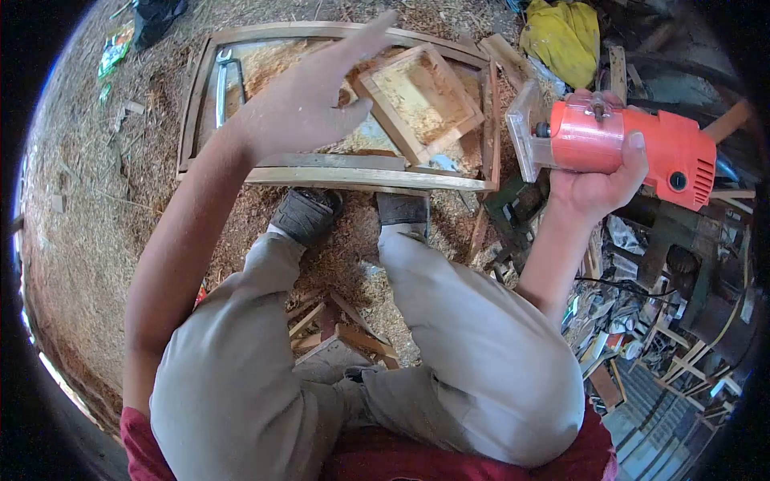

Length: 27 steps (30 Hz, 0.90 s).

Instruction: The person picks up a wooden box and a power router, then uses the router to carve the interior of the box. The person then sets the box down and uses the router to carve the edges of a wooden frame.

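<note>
My right hand (595, 191) is wrapped round the body of a red trim router (589, 136), held out to the right with its clear plastic base facing left. My left hand (309, 100) reaches over a large wooden frame (449, 183) with fingers stretched out and nothing in it. Partly behind that hand, a smaller wooden frame (461, 128) lies tilted within the large one, dusted with sawdust. At the left end of the large frame lie a metal wrench (221, 92) and a thin dark bent rod.
Below sits a wooden stool or trestle (333, 345) between my legs. A yellow cloth or bag (561, 40) lies at the top right. Wood scraps and clutter (634, 321) crowd the right side. Sawdust and shavings (96, 232) cover the ground on the left.
</note>
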### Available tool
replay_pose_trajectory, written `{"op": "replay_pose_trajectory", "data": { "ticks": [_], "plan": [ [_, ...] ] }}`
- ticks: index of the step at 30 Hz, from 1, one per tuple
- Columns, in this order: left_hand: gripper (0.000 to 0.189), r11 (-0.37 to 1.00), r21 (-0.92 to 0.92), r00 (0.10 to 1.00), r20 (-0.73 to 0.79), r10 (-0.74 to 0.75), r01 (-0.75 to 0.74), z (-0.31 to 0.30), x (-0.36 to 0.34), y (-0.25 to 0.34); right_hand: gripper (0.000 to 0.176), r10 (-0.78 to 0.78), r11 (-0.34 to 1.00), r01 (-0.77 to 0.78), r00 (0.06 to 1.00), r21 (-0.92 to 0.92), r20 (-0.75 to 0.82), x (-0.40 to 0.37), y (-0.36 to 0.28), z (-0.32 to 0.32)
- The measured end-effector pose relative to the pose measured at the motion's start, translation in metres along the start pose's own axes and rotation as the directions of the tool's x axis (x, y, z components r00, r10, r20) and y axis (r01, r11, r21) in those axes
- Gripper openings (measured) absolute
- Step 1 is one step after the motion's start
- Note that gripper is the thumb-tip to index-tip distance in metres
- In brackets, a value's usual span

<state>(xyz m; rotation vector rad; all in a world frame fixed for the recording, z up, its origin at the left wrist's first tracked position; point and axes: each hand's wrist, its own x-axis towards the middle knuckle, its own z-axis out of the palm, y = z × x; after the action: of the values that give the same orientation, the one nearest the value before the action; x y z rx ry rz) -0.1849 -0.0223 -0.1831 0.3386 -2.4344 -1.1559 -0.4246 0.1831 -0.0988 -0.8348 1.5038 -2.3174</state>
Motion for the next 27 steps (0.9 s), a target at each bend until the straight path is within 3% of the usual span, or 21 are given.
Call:
{"op": "replay_pose_trajectory", "data": {
  "ticks": [3,4,8,11,14,17,20,23,27],
  "plan": [
    [0.108,0.985,0.131,0.974,-0.212,-0.081,0.11,0.011,0.0,0.042,0.049,-0.012,1.0,0.012,0.999,0.007,-0.043,0.002,0.0,-0.005],
    [0.119,0.976,0.139,0.972,-0.189,-0.139,0.166,0.017,0.0,0.06,0.049,-0.017,1.0,0.017,0.998,0.004,-0.064,0.002,0.0,-0.006],
    [0.13,0.911,0.371,0.974,-0.198,-0.112,0.18,0.049,-0.005,0.068,0.054,0.013,1.0,-0.011,0.997,0.019,-0.081,0.001,0.002,-0.008],
    [0.124,0.898,0.349,0.959,-0.184,-0.215,0.268,0.05,0.003,0.065,0.057,-0.002,1.0,0.001,0.998,-0.027,-0.07,-0.004,0.002,-0.005],
    [0.116,0.945,0.26,0.971,-0.182,-0.153,0.198,0.043,0.007,0.063,0.057,-0.022,0.999,0.02,0.999,-0.035,-0.048,-0.005,0.005,-0.005],
    [0.113,0.989,0.148,0.997,-0.071,0.012,-0.001,0.026,0.012,0.057,0.057,-0.02,1.0,0.02,1.0,-0.016,-0.009,-0.007,0.004,0.0],
    [0.11,0.967,0.252,0.999,0.034,0.019,-0.027,0.023,0.006,0.043,0.056,-0.013,1.0,0.012,0.998,0.008,0.061,-0.01,0.004,0.006],
    [0.111,0.957,0.287,0.994,-0.085,0.063,-0.036,0.028,-0.004,0.036,0.053,0.008,1.0,-0.009,0.99,0.008,0.144,-0.015,0.008,0.013],
    [0.113,0.975,0.215,0.998,-0.015,-0.059,0.061,0.015,-0.007,0.035,0.051,0.0,1.0,0.004,0.977,-0.018,0.215,-0.022,0.017,0.028]
  ]
}}
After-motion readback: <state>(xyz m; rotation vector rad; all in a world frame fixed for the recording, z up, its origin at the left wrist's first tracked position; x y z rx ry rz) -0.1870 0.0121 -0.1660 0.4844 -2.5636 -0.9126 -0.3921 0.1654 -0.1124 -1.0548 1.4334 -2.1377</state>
